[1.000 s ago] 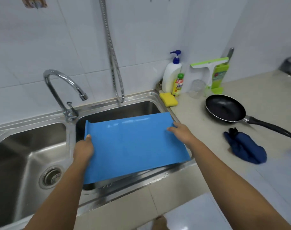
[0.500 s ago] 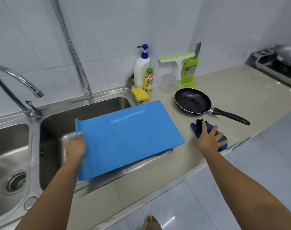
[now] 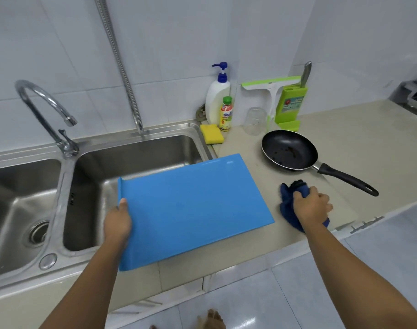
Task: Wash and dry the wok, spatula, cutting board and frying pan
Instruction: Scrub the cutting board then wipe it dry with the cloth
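Your right hand (image 3: 312, 207) has left the blue cutting board (image 3: 193, 207); its fingers now curl round the dark blue cloth (image 3: 287, 200) on the counter (image 3: 345, 129). Left hand (image 3: 118, 224) grips the board's left edge, half over the sink basin (image 3: 136, 150). Drying likely next.

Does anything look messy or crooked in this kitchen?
Two things. The frying pan on the counter has dark smudges inside, so it looks unwashed. The blue cutting board is crooked, half over the sink and half over the counter, held at its edge by the left hand. Nothing looks spilled or broken.
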